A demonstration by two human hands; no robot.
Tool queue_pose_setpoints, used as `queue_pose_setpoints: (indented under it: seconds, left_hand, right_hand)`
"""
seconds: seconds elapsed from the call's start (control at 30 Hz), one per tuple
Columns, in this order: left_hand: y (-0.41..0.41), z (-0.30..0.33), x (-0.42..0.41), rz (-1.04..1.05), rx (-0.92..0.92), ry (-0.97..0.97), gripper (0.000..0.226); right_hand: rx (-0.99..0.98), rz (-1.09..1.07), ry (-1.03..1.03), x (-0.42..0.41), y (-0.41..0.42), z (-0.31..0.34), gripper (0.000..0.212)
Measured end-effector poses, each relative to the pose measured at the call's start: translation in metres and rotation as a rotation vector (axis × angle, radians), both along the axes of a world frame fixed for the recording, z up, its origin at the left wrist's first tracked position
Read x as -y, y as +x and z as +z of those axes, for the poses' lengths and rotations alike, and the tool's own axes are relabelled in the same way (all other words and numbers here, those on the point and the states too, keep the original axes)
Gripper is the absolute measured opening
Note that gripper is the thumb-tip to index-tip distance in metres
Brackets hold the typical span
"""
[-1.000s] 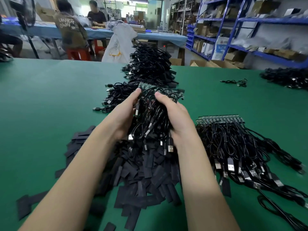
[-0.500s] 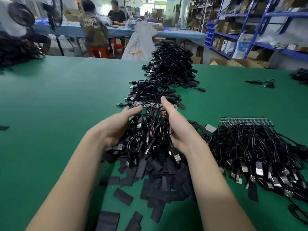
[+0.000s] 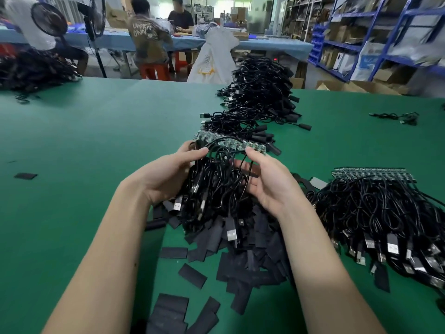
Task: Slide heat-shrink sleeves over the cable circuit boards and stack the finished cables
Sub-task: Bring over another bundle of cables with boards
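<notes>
Head view: we are gripping an unsleeved cable bundle [image 3: 216,186] in both hands, left hand [image 3: 168,175] and right hand [image 3: 267,184], while finished cables [image 3: 260,97] are piling up beyond and loose sleeves [image 3: 240,256] are waiting below.

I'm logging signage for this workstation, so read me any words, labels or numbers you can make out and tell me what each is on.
"UN... OWN": pale letters on the back of a seated person's shirt, only partly readable.
White bag: yellow marks, too blurred to read.
Shelf boxes: print too small to read.
USB plugs: no readable marks.
</notes>
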State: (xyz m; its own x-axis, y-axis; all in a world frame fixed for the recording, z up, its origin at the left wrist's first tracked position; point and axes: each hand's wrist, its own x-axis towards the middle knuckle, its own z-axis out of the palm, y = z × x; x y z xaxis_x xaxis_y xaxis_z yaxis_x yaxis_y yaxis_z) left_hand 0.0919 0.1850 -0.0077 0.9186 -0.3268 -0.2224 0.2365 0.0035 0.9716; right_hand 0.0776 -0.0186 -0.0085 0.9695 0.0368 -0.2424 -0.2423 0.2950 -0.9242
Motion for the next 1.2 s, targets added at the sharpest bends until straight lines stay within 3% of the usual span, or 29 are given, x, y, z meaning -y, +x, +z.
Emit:
queue_pose_setpoints:
  seconds: [0.17, 0.37, 0.5, 0.57, 0.63, 0.7, 0.8, 0.9, 0.97, 1.1, 1.2]
  left_hand:
    - [0.001, 0.004, -0.008, -0.014, -0.097, 0.083, 0.030]
    - [0.007, -0.002, -0.004, 0.074, -0.028, 0.226, 0.044]
    - [0.015, 0.000, -0.007, 0.147, 0.047, 0.276, 0.071]
    - [0.016, -0.004, -0.003, 0.171, 0.081, 0.360, 0.080]
    - [0.019, -0.008, 0.002, 0.199, 0.115, 0.454, 0.067]
    - [0.022, -0.007, 0.010, 0.253, 0.204, 0.572, 0.052]
    - [0.024, -0.001, 0.030, 0.404, 0.505, 0.750, 0.044]
    - [0.029, 0.010, 0.060, 0.474, 0.795, 0.724, 0.035]
    - [0.041, 0.018, 0.084, 0.411, 0.869, 0.736, 0.037]
    - [0.064, 0.024, 0.121, 0.212, 0.750, 0.792, 0.060]
    - [0.069, 0.016, 0.131, 0.227, 0.722, 0.806, 0.068]
  right_hand:
    - [-0.060, -0.019, 0.131, -0.011, -0.004, -0.004, 0.027]
    - [0.033, -0.029, -0.130, -0.004, 0.001, -0.013, 0.015]
    - [0.080, -0.133, -0.286, 0.003, 0.006, -0.015, 0.029]
    - [0.074, -0.171, -0.239, 0.007, 0.006, -0.017, 0.023]
    - [0.074, -0.197, -0.181, 0.009, 0.006, -0.020, 0.017]
    - [0.075, -0.208, -0.162, 0.010, 0.006, -0.020, 0.013]
    - [0.077, -0.222, -0.151, 0.011, 0.007, -0.021, 0.010]
    - [0.089, -0.243, -0.125, 0.013, 0.008, -0.021, 0.026]
    - [0.087, -0.223, -0.100, 0.016, 0.009, -0.021, 0.030]
    - [0.089, -0.173, -0.066, 0.023, 0.008, -0.020, 0.032]
    - [0.053, -0.183, -0.044, 0.025, 0.007, -0.019, 0.024]
